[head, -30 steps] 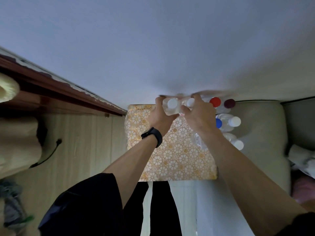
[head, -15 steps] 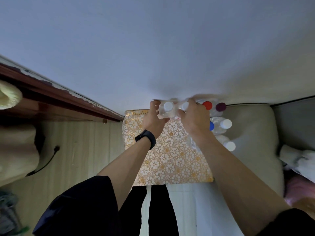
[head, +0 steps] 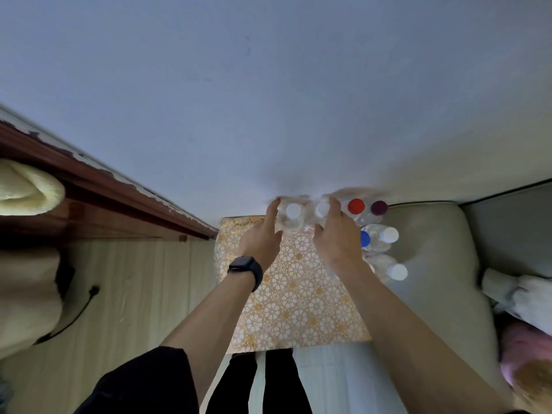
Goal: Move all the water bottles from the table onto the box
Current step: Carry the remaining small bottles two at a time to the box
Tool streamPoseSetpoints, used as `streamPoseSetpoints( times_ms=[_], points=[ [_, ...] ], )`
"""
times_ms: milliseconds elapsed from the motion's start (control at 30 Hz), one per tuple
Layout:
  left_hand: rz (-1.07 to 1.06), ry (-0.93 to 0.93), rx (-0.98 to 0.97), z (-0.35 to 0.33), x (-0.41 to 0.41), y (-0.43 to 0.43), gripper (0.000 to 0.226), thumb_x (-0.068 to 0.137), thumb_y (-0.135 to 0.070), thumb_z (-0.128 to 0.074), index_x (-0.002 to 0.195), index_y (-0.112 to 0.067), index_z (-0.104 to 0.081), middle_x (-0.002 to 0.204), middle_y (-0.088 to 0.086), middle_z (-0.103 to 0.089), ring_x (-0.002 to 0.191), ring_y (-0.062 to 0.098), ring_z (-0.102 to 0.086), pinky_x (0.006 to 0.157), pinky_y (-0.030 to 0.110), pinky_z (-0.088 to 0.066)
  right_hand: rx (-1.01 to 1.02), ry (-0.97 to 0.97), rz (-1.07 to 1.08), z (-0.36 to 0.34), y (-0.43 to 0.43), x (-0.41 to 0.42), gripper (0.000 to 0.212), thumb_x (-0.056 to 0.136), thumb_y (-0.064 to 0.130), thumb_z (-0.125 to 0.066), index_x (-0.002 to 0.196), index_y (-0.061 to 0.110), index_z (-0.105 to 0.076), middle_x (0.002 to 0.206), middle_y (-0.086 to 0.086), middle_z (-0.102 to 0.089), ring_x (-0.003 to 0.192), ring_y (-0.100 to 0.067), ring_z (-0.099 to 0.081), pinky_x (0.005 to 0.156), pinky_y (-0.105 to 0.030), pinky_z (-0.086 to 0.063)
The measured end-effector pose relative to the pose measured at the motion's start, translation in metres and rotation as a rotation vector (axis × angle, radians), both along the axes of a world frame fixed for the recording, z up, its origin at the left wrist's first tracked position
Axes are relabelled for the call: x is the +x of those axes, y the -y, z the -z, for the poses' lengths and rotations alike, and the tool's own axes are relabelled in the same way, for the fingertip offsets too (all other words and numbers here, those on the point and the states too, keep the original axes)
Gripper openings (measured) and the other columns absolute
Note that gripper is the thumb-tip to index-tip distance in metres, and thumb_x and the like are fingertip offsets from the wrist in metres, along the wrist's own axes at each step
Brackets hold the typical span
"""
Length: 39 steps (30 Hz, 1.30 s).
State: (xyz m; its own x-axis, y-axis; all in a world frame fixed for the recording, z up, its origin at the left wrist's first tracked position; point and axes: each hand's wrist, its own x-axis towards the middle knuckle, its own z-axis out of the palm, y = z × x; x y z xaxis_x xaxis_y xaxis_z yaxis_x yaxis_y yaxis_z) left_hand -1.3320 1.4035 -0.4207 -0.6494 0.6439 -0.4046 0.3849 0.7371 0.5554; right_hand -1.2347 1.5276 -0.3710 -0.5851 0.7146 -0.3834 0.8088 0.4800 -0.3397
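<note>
Both grips have loosened: the left hand and right hand rest spread, fingers straight, against two white-capped bottles. Their labels are too blurry to read.

clear water bottles stand upright in a cluster. two white-capped bottles stand side by side at the far edge of the gold-flowered surface. just right of them are a red-capped bottle and a purple-capped bottle. nearer stand a blue-capped bottle and another white-capped pair.
</note>
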Motion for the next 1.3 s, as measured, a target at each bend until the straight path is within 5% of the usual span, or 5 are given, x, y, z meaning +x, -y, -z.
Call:
streamPoseSetpoints(
  times_ms=[167, 367, 500, 833, 1300],
  points=[
    [-0.035, 0.088, 0.049, -0.057, 0.023, 0.038, 0.061, 0.095, -0.019, -0.061, 0.145, -0.029, -0.029, 0.138, 0.005, -0.06, 0.114, 0.026, -0.063, 0.09, 0.044, -0.056, -0.141, -0.108, 0.17, -0.033, 0.06, 0.037, 0.073, 0.097, 0.021, -0.06, 0.156, 0.019, -0.017, 0.15, -0.009, -0.048, 0.119, -0.031, -0.061, 0.094, -0.044, -0.052],
    [-0.041, 0.154, 0.034, -0.137, 0.047, 0.111, 0.054, 0.097, -0.027, -0.057, 0.146, -0.031, -0.033, 0.143, 0.001, -0.055, 0.116, 0.021, -0.062, 0.09, 0.034, -0.052, -0.368, -0.076, 0.009, -0.096, 0.124, 0.086, 0.029, 0.098, 0.029, -0.056, 0.125, 0.026, -0.064, 0.136, 0.007, -0.058, 0.126, -0.015, -0.053, 0.1, -0.022, -0.033],
    [-0.029, 0.098, -0.004, -0.182, 0.045, 0.154, 0.053, 0.097, -0.027, -0.056, 0.146, -0.033, -0.037, 0.139, 0.009, -0.053, 0.106, 0.027, -0.064, 0.084, 0.037, -0.054, -0.25, -0.083, -0.211, -0.139, 0.152, 0.099, 0.024, 0.094, 0.036, -0.056, 0.111, 0.028, -0.071, 0.122, 0.009, -0.067, 0.126, -0.02, -0.053, 0.11, -0.032, -0.033],
    [-0.084, -0.166, -0.011, -0.238, 0.009, 0.234, 0.049, 0.094, -0.03, -0.052, 0.144, -0.03, -0.047, 0.155, 0.008, -0.04, 0.147, 0.023, -0.029, 0.12, 0.043, -0.026, 0.022, -0.222, -0.318, -0.22, 0.174, 0.08, 0.028, 0.098, 0.038, -0.057, 0.121, 0.031, -0.07, 0.132, 0.011, -0.064, 0.132, -0.015, -0.048, 0.114, -0.031, -0.027],
    [-0.955, -0.286, -0.244, -0.283, 0.135, 0.452, 0.044, 0.095, -0.037, -0.054, 0.139, -0.035, -0.051, 0.146, -0.005, -0.051, 0.141, 0.026, -0.037, 0.115, 0.048, -0.028, -0.134, -0.452, -1.28, -0.244, 0.33, -0.048, 0.037, 0.09, 0.05, -0.052, 0.11, 0.031, -0.075, 0.121, 0.007, -0.071, 0.126, -0.024, -0.053, 0.11, -0.037, -0.039]
  ],
)
